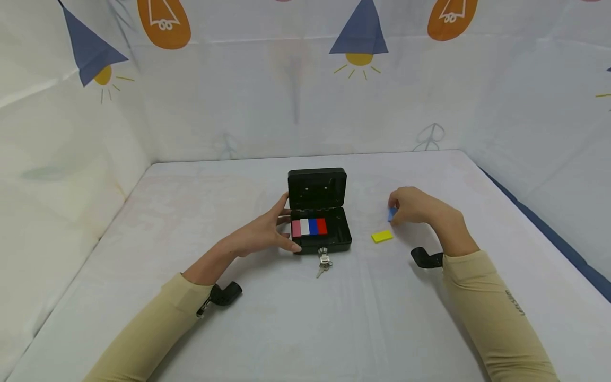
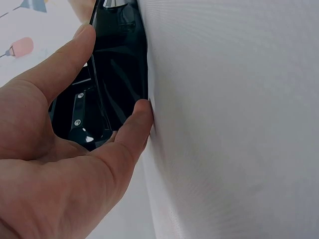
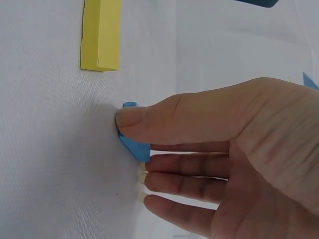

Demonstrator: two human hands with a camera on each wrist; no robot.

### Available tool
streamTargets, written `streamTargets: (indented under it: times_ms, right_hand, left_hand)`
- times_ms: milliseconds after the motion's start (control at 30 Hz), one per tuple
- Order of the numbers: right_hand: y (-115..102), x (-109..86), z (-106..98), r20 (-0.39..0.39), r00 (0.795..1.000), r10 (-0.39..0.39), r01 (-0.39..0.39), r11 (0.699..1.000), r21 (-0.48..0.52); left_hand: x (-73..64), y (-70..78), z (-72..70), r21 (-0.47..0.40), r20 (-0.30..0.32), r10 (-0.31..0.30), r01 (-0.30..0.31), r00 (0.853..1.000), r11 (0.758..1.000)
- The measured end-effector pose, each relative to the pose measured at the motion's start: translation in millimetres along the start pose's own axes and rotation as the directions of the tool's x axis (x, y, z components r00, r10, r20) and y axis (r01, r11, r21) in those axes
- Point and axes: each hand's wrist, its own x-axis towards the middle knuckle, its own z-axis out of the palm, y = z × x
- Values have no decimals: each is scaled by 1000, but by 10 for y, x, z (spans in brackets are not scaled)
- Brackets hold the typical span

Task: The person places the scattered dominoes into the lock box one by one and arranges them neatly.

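Note:
A small black cash box stands on the table with its lid raised. Pink, white, blue and red blocks lie side by side within it. My left hand rests against the box's left side, fingers spread, thumb at the front corner; the left wrist view shows the box wall between thumb and fingers. To the right of the box, my right hand pinches a light-blue block at the tabletop, partly hidden by the thumb. A yellow block lies near that hand, untouched.
Keys hang from the lock at the front of the box. White cloth covers the table, and a white curtain with printed lamps rises behind it and at both sides.

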Motion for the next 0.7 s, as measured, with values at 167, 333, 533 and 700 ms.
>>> streamTargets:
  times_ms: [167, 333, 533, 700]
  right_hand:
    - [-19, 19, 14, -3, 1000, -9, 9, 1000, 17]
    - [-47, 29, 25, -13, 1000, -29, 29, 999, 21]
    - [-85, 32, 31, -18, 999, -31, 31, 999, 23]
    - [-108, 38, 35, -27, 999, -47, 48, 998, 31]
  left_hand:
    - [-7, 3, -2, 10, -1, -3, 3, 1000, 1000]
    - [-2, 16, -8, 23, -5, -2, 2, 1000, 1000]
    - [8, -4, -14, 34, -2, 5, -5, 1000, 999]
    - [10, -17, -21, 31, -5, 5, -5, 1000, 1000]
